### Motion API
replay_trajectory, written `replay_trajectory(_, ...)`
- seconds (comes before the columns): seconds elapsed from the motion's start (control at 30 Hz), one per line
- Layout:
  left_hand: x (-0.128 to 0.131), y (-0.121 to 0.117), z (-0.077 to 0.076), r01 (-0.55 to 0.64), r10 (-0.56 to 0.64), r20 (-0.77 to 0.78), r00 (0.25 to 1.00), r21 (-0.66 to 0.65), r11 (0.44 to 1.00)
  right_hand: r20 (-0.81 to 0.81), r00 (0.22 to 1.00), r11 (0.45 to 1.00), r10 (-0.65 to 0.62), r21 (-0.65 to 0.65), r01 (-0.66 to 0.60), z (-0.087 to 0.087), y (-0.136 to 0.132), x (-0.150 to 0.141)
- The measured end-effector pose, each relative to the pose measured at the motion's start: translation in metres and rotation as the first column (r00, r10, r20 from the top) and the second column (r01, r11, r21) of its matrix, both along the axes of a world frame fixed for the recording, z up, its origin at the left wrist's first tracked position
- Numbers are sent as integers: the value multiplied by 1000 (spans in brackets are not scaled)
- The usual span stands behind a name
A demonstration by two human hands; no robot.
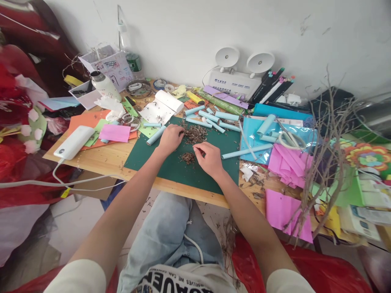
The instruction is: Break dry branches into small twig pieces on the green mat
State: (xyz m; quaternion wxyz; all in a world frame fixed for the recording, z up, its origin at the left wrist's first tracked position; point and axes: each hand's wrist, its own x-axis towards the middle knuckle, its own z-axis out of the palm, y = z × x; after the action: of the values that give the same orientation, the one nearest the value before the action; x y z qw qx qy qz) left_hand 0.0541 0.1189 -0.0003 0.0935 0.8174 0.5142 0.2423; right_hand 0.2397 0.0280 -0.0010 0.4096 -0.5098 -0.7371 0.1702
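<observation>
My left hand [171, 137] rests on the green cutting mat [152, 156], fingers curled at the edge of a large heap of brown twig bits [195, 133]. My right hand [210, 158] lies on the mat with thumb and fingers pinched together beside a smaller heap of twig bits [187, 157]. What the pinch holds is too small to make out. Several rolled light-blue paper tubes [207, 118] lie along the mat's far edge, and one long tube [241, 152] lies to the right of my right hand.
A white power bank [74, 141] with cable sits at the left on the wooden table [100, 160]. Coloured paper sheets, pink sheets [285, 211], scissors [290, 139], bare branches [324, 162], a white twin-head lamp [235, 77] and a bottle [104, 85] crowd the table.
</observation>
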Motion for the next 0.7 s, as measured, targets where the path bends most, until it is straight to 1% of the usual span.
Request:
replay_trajectory(0.13, 0, 4, 2, -31, 31, 37, 999, 6, 999, 0, 1000, 1000, 2, -9, -2, 0, 0, 0)
replay_trajectory(0.23, -3, 6, 9, -109, 104, 140, 985, 30, 994, 7, 1000, 1000, 3, -16, -3, 0, 0, 0)
replay_trajectory(0.3, -5, 8, 14, -158, 148, 233, 961, 26, 987, 13, 1000, 1000, 3, -19, -2, 0, 0, 0)
replay_trajectory(0.37, -6, 11, 17, -180, 174, 340, 924, -15, 984, 12, 1000, 1000, 6, -16, -5, 0, 0, 0)
replay_trajectory(0.43, -6, 13, 18, -176, 196, 442, 875, -87, 981, 8, 1000, 1000, 8, -8, -8, 0, -1, -1)
replay_trajectory(0.53, -4, 16, 17, -142, 240, 570, 786, -211, 967, 10, 1000, 1000, 8, -3, -8, 0, 0, -1)
replay_trajectory(0.6, -4, 16, 14, -112, 261, 614, 745, -271, 956, 11, 1000, 1000, 9, -6, -9, 0, 0, 0)
replay_trajectory(0.63, -5, 15, 12, -107, 264, 614, 744, -281, 954, 12, 1000, 1000, 9, -6, -9, -1, 0, 0)
replay_trajectory(0.7, -7, 14, 10, -112, 243, 564, 789, -257, 960, 15, 1000, 1000, 6, -8, -6, -1, 0, 0)
